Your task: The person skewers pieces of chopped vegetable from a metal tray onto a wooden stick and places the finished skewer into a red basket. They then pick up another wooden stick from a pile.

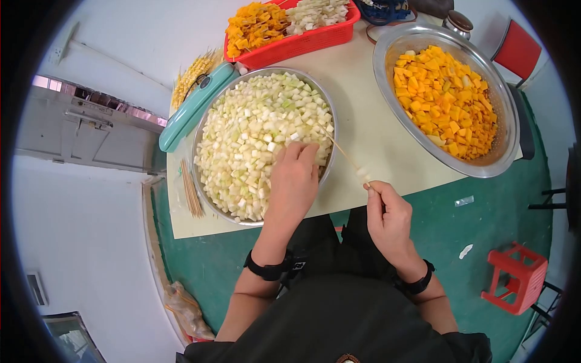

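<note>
Two hands work over the table (369,121). The left hand (295,178) reaches into the bowl (196,151), fingertips bent down among the pale cubes (254,127); whether they grip one is hidden. The right hand (387,215) pinches the skewer (346,156) at its near end, just off the bowl's rim, so its free point aims toward the left hand and the bowl. A few pale pieces (364,174) sit threaded just above the fingers. A colander (382,60) of orange cubes (445,100) stands to the right, and spare sticks (192,193) lie left of the bowl.
</note>
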{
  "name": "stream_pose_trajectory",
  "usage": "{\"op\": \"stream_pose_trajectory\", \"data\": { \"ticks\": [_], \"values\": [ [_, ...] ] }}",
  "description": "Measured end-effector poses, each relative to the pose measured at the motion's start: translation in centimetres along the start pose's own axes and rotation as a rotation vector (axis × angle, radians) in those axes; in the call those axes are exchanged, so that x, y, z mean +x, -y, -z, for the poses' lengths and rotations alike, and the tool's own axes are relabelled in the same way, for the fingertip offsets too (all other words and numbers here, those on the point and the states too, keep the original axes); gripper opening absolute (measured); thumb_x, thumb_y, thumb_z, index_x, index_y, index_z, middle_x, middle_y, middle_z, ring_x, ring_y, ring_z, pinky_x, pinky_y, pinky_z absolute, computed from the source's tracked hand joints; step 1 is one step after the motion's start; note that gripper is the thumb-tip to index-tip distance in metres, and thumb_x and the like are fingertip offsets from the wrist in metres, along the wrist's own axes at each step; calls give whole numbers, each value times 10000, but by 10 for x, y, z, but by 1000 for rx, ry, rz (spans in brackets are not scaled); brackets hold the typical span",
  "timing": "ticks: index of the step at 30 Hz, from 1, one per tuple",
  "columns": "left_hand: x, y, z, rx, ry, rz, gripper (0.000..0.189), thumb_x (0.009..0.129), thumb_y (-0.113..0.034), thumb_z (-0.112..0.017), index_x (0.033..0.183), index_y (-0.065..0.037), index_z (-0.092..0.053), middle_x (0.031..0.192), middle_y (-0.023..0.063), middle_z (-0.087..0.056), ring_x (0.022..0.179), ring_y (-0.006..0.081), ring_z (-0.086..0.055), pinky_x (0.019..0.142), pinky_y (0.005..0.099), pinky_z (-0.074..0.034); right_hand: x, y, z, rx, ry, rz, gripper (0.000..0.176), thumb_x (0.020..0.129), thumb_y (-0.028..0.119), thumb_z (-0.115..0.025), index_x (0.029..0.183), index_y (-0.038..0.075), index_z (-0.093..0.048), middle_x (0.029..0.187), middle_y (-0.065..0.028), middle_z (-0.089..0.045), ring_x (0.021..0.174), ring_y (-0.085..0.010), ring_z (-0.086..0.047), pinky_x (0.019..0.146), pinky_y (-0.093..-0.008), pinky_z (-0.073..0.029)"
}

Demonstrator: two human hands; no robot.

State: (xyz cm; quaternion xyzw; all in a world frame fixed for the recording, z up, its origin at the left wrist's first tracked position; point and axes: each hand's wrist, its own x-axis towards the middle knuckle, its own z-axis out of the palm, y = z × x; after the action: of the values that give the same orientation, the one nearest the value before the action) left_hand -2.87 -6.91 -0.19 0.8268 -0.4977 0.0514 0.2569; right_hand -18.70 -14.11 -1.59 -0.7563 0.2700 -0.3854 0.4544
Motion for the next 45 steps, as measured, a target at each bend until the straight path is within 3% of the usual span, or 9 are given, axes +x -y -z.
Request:
{"op": "stream_pose_trajectory", "data": {
  "ticks": [8, 14, 17, 19, 20, 22, 28, 34, 45],
  "values": [
    [2, 6, 1, 39, 78, 89, 220, 717, 15, -567, 933, -22, -588, 876, 147, -585, 818, 308, -570, 685, 383, -466, 0, -5, -2, -28, 47, 23, 53, 827, -17, -541, 868, -4, -573, 540, -98, -513, 404, -167, -517, 396, -273, -376],
    [-8, 16, 12, 93, -19, 96, 173, 730, 24, -561, 896, -16, -589, 776, 135, -599, 715, 287, -593, 631, 352, -472, -2, -7, -5, -62, 65, 7, 33, 819, -1, -557, 847, -1, -573, 562, -113, -516, 429, -207, -519, 413, -288, -382],
    [-8, 16, 17, 0, -48, 132, 173, 751, 13, -569, 920, -13, -592, 773, 128, -606, 672, 218, -599, 599, 297, -470, -2, -6, -7, -71, 68, 11, 32, 816, 4, -560, 844, -1, -573, 575, -121, -530, 449, -228, -530, 424, -298, -392],
    [-9, 12, 25, -220, -32, 363, 131, 777, 4, -570, 907, 8, -586, 800, 126, -626, 644, 209, -578, 575, 299, -462, -3, -6, -7, -76, 85, 14, 37, 812, 6, -562, 846, 1, -574, 587, -122, -539, 455, -235, -534, 427, -302, -397],
    [-11, 17, 24, -218, -36, 365, 131, 777, 4, -570, 907, 8, -586, 800, 126, -626, 644, 209, -578, 575, 299, -462, -4, -5, -7, -80, 103, 16, 41, 808, 9, -564, 847, 3, -575, 599, -123, -549, 461, -242, -538, 431, -307, -402],
    [-16, 30, 22, -658, -134, 455, 136, 835, -9, -548, 960, 14, -595, 848, 106, -651, 638, 128, -573, 569, 241, -460, -6, -4, -7, -65, 143, 57, 45, 802, 10, -567, 846, 6, -577, 610, -120, -557, 465, -243, -539, 432, -307, -405],
    [-21, 42, 38, -1308, -114, 585, 201, 874, -22, -509, 1063, 0, -574, 924, 137, -637, 676, 113, -578, 613, 234, -479, -10, 3, -11, -41, 221, 172, 55, 782, 5, -575, 836, 13, -580, 622, -99, -568, 473, -234, -543, 429, -307, -410],
    [-26, 53, 37, -1511, -94, 584, 221, 885, -27, -492, 1092, 4, -562, 976, 162, -627, 723, 116, -580, 648, 240, -491, -11, 7, -13, -63, 244, 202, 70, 771, -5, -577, 840, 9, -577, 613, -94, -556, 475, -226, -546, 428, -307, -410],
    [-30, 53, 37, -1551, -153, 591, 250, 886, -39, -499, 1122, 15, -563, 964, 140, -628, 728, 120, -574, 643, 251, -488, -12, 12, -13, -63, 225, 237, 87, 754, -18, -580, 838, 6, -581, 620, -94, -555, 483, -227, -545, 428, -303, -405]
  ]
}}
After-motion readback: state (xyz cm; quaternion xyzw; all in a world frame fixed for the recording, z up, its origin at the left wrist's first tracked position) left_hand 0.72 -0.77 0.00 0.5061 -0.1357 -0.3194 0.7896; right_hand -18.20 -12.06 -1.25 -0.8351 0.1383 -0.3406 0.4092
